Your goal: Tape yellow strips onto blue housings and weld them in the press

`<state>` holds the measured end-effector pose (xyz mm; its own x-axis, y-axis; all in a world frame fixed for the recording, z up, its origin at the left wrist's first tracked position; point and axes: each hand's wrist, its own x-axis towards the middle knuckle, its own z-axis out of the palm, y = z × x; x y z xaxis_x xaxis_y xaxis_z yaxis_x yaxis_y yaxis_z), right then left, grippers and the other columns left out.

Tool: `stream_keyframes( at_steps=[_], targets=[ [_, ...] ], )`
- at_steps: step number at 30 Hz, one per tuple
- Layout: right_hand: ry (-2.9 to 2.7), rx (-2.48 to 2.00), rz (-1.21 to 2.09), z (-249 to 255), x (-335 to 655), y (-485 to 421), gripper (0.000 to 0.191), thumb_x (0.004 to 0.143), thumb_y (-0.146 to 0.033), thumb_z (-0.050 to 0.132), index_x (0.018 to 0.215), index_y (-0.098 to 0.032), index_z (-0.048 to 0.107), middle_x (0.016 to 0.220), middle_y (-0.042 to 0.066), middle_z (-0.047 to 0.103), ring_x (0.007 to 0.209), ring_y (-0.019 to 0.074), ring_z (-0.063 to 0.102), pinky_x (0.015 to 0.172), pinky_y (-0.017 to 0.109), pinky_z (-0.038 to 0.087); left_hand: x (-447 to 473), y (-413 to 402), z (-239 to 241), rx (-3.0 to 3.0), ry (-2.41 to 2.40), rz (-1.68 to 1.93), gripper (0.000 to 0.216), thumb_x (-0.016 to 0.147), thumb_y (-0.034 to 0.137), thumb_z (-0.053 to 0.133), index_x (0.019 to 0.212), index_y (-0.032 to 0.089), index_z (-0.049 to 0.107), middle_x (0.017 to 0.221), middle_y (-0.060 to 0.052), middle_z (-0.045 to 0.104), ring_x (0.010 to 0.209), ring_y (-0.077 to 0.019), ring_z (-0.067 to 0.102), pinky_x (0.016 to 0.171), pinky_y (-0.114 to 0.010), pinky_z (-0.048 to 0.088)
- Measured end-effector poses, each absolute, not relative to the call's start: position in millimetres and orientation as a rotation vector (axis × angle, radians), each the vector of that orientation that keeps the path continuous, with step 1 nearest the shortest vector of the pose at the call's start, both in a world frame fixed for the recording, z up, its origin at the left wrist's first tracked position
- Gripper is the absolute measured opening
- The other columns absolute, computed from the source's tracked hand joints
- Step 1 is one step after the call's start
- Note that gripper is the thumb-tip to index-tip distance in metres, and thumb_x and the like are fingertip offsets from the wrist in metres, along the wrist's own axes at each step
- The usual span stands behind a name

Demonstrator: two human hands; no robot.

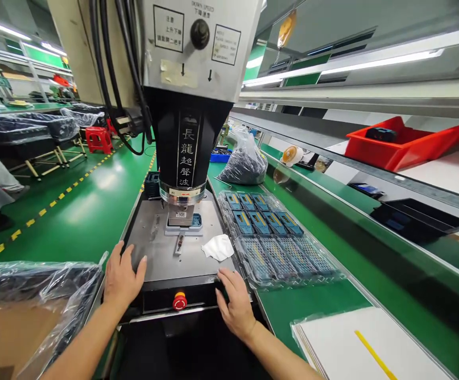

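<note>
My left hand (121, 275) lies flat with fingers apart on the front left corner of the grey machine base plate (162, 258). My right hand (235, 302) rests on the black front panel at the right corner, fingers curled down over its edge, holding nothing I can see. Between them sits a red emergency button (179, 301). The black welding horn (184, 158) is down on a small blue part in the fixture (182, 220). A white cloth (218, 247) lies on the plate near my right hand.
A clear plastic tray (277, 237) with several blue parts sits right of the machine. A bag of dark parts (244, 163) stands behind it. A plastic-lined carton (27, 301) is at left, white sheets (364, 343) at right, a red bin (403, 145) on the shelf.
</note>
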<state>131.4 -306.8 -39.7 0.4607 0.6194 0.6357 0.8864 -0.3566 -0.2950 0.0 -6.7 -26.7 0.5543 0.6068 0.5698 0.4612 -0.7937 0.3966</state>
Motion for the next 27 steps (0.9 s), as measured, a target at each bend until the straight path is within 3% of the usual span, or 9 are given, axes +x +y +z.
stream_keyframes(
  at_steps=[6, 16, 27],
  targets=[
    [-1.324, -2.035, -0.563, -14.9, 183.7, -269.9, 0.034, 0.084, -0.017, 0.053, 0.118, -0.017, 0.057, 0.119, 0.013, 0.060, 0.111, 0.0258, 0.055, 0.099, 0.049, 0.044, 16.3, 2.4, -36.7, 2.688, 1.139, 0.719, 0.062, 0.088, 0.052, 0.036, 0.126, 0.005, 0.049, 0.139, -0.024, 0.037, 0.130, -0.0379, 0.036, 0.107, -0.050, 0.033],
    [-1.323, -2.239, -0.386, -0.3, 253.7, -179.9, 0.027, 0.080, -0.023, 0.063, 0.106, -0.017, 0.065, 0.116, 0.012, 0.062, 0.109, 0.0249, 0.057, 0.099, 0.041, 0.043, 12.5, -0.9, -33.5, 2.720, 1.152, 0.765, 0.051, 0.089, 0.048, 0.038, 0.118, 0.009, 0.055, 0.132, -0.019, 0.045, 0.122, -0.0341, 0.045, 0.102, -0.046, 0.038],
    [-1.203, -2.423, -0.291, 6.0, 253.4, -129.1, 0.021, 0.082, -0.031, 0.068, 0.097, -0.016, 0.069, 0.118, 0.011, 0.060, 0.112, 0.0257, 0.052, 0.100, 0.036, 0.039, 12.3, -1.2, -31.0, 2.694, 1.141, 0.753, 0.052, 0.088, 0.047, 0.039, 0.119, 0.008, 0.055, 0.132, -0.020, 0.046, 0.121, -0.0338, 0.046, 0.102, -0.046, 0.039]
  ],
)
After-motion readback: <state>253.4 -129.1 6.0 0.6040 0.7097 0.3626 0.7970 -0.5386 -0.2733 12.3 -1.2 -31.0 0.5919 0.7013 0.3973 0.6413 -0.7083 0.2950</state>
